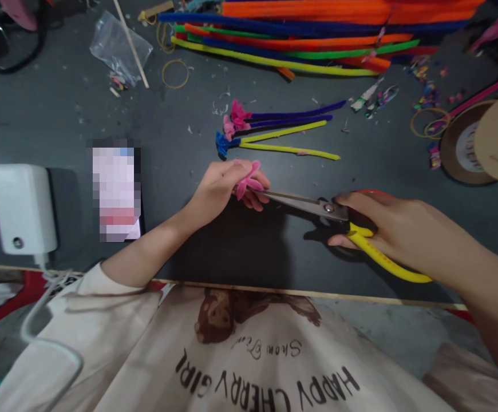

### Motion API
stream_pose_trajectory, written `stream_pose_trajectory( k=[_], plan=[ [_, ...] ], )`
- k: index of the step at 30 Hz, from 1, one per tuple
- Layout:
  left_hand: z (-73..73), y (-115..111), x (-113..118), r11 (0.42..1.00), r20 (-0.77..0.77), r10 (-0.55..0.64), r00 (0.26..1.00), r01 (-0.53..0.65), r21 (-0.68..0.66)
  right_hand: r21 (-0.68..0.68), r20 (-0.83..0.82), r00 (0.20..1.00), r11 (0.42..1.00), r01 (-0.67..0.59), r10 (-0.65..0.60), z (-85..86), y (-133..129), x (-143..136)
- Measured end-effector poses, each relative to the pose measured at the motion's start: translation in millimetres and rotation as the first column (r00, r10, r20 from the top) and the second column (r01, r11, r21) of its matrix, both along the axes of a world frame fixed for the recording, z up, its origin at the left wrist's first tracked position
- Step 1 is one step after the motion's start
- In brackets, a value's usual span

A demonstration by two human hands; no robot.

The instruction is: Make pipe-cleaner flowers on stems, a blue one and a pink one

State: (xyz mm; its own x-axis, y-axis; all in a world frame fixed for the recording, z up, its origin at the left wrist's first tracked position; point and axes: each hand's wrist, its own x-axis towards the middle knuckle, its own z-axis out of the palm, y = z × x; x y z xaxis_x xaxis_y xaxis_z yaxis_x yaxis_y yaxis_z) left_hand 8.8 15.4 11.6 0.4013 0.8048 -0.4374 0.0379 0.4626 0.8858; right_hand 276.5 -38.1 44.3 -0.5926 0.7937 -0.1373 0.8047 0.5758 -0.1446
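Note:
Between the fingers of my left hand is a pink pipe-cleaner flower, its petals spread outward. My right hand grips a pair of scissors by yellow and red handles. The blade tips reach the underside of the flower, by my left fingertips; whether they touch it I cannot tell. Just beyond my left hand lie finished-looking pipe-cleaner flowers: a dark pink one and a light pink one by dark blue stems, and a blue one by yellow stems.
Long coloured pipe cleaners lie across the back. To the left are a phone, a white power bank with a cable, a plastic bag and a thin stick. Ribbon spools stand at right, near rubber bands and scraps.

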Motion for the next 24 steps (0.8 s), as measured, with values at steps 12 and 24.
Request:
stream_pose_trajectory(
  k=[12,24],
  plan=[
    [0.8,-0.5,0.3,1.000,0.042,0.006,0.999,-0.005,-0.014,0.005,0.021,1.000,1.000,-0.023,0.023,-1.1,0.5,1.1],
    [0.3,0.0,0.7,1.000,-0.018,0.009,1.000,-0.009,-0.003,0.060,0.021,1.000,0.998,-0.017,0.016,-2.3,-0.7,0.8]
  ],
)
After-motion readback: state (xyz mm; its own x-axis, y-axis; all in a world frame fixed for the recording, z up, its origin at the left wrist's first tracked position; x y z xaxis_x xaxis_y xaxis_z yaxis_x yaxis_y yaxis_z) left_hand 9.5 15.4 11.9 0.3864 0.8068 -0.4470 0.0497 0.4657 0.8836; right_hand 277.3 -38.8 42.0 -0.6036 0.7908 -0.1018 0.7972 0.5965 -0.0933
